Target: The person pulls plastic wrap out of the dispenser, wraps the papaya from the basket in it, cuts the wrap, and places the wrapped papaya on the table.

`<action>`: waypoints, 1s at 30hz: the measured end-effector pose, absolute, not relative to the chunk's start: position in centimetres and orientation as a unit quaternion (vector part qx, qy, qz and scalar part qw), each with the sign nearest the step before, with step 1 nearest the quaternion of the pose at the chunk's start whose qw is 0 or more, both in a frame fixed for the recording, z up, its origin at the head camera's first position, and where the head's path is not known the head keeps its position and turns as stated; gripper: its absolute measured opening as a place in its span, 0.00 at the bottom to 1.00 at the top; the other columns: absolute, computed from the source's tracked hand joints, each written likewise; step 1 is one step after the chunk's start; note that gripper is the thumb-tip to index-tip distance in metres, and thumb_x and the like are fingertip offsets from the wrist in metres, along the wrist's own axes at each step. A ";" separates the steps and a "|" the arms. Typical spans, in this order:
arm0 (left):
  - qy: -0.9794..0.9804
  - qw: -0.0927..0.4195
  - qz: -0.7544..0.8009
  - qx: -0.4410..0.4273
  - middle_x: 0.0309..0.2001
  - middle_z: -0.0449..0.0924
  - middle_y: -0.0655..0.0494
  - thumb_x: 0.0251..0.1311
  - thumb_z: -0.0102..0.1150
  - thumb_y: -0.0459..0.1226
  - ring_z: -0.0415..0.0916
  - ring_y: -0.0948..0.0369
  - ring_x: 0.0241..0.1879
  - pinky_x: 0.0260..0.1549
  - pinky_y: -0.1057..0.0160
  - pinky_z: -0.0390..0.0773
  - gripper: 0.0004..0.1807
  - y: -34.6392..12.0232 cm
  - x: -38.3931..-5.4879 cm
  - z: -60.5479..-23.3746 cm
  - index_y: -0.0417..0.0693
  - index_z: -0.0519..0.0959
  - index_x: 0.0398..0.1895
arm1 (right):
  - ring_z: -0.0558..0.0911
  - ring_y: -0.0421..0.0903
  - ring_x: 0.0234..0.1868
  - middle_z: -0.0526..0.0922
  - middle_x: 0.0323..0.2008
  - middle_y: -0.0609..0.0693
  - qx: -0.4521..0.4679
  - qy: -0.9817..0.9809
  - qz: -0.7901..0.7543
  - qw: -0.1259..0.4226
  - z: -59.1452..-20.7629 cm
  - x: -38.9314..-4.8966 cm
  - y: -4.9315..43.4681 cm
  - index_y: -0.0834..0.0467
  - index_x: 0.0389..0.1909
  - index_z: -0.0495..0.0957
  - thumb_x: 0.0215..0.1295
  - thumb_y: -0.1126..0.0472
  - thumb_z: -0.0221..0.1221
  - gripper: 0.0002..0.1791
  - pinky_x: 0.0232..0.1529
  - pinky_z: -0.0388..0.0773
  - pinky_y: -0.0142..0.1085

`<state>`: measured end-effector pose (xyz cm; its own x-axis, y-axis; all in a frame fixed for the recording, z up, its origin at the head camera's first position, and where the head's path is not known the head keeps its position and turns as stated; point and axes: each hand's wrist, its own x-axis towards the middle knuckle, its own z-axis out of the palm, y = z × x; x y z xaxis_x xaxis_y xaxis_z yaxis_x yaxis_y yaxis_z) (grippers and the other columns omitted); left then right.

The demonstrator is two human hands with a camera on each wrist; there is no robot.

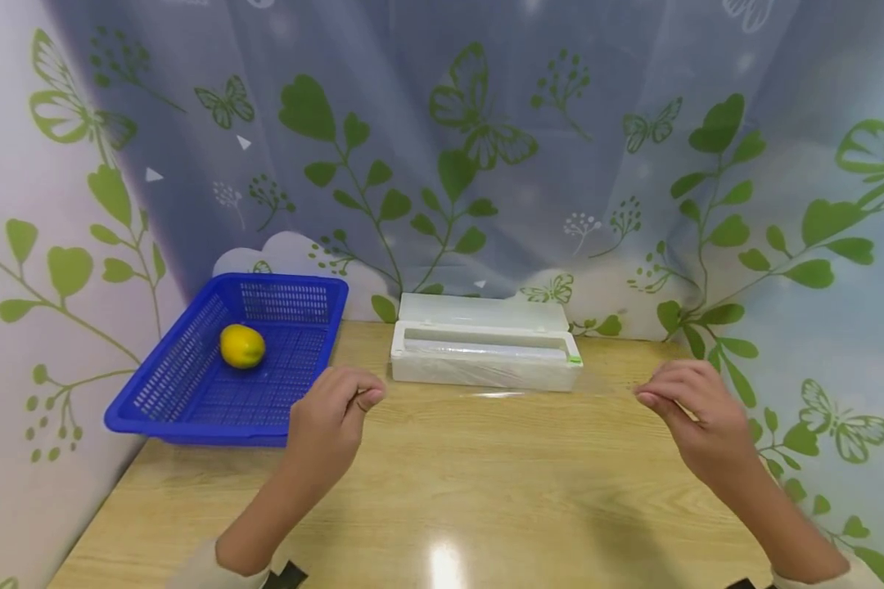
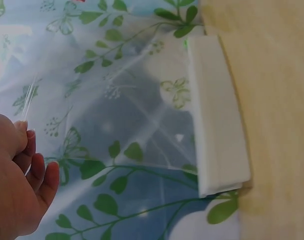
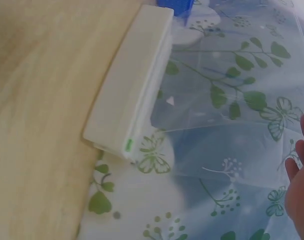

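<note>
A clear sheet of cling film (image 2: pixel 132 110) stretches from a white cling film box (image 1: pixel 483 314) toward my hands. Its lid stands open at the back, and the film roll (image 1: pixel 486 350) lies inside. My left hand (image 1: pixel 329 419) pinches one side of the sheet between thumb and fingers; the left wrist view shows the film bunched into creases at the fingertips. To the right of the box, my right hand (image 1: pixel 707 421) has thumb and fingers together at the film's other side. In the right wrist view that hand's fingertips are partly cut off.
A blue plastic basket (image 1: pixel 228 430) stands left of the box, with a yellow lemon (image 1: pixel 242 346) in it. Both rest on a light wooden table (image 1: pixel 471 483). A patterned curtain (image 1: pixel 412 123) hangs right behind the table and along its sides.
</note>
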<state>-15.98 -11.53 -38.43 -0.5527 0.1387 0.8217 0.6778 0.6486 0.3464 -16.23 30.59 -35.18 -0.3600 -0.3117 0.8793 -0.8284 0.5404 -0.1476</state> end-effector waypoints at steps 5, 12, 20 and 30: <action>-0.817 0.384 -0.335 -0.269 0.33 0.82 0.62 0.68 0.57 0.43 0.79 0.64 0.35 0.33 0.70 0.79 0.09 -11.6 -13.9 -41.2 0.51 0.80 0.33 | 0.75 0.40 0.48 0.82 0.31 0.53 0.365 -0.783 0.308 0.399 -37.1 -14.8 30.8 0.64 0.28 0.84 0.72 0.47 0.56 0.24 0.58 0.68 0.24; -0.837 0.346 -0.324 -0.273 0.32 0.79 0.70 0.65 0.59 0.42 0.76 0.70 0.33 0.32 0.80 0.74 0.05 -11.8 -11.4 -43.9 0.55 0.79 0.32 | 0.75 0.42 0.46 0.82 0.33 0.50 0.363 -0.795 0.321 0.364 -40.5 -13.3 31.0 0.61 0.31 0.84 0.72 0.48 0.55 0.21 0.57 0.68 0.22; -0.872 0.260 -0.332 -0.248 0.34 0.77 0.76 0.60 0.66 0.37 0.76 0.74 0.35 0.28 0.76 0.76 0.08 -12.0 -9.9 -46.4 0.62 0.78 0.33 | 0.75 0.40 0.46 0.81 0.36 0.47 0.366 -0.807 0.337 0.317 -44.5 -12.2 31.6 0.54 0.37 0.84 0.71 0.57 0.58 0.08 0.53 0.69 0.19; -0.925 0.136 -0.290 -0.203 0.32 0.74 0.81 0.64 0.63 0.45 0.72 0.76 0.36 0.29 0.69 0.75 0.05 -12.3 -9.9 -47.8 0.67 0.78 0.31 | 0.73 0.35 0.45 0.80 0.39 0.41 0.332 -0.842 0.344 0.250 -48.6 -11.1 31.5 0.48 0.38 0.83 0.47 0.82 0.67 0.26 0.46 0.71 0.20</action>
<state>-9.92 -12.29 -47.81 -0.8806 0.2964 0.3696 0.4543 0.7497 0.4812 -11.11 31.54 -48.59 -0.6550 -0.3862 0.6495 -0.7307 0.5429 -0.4140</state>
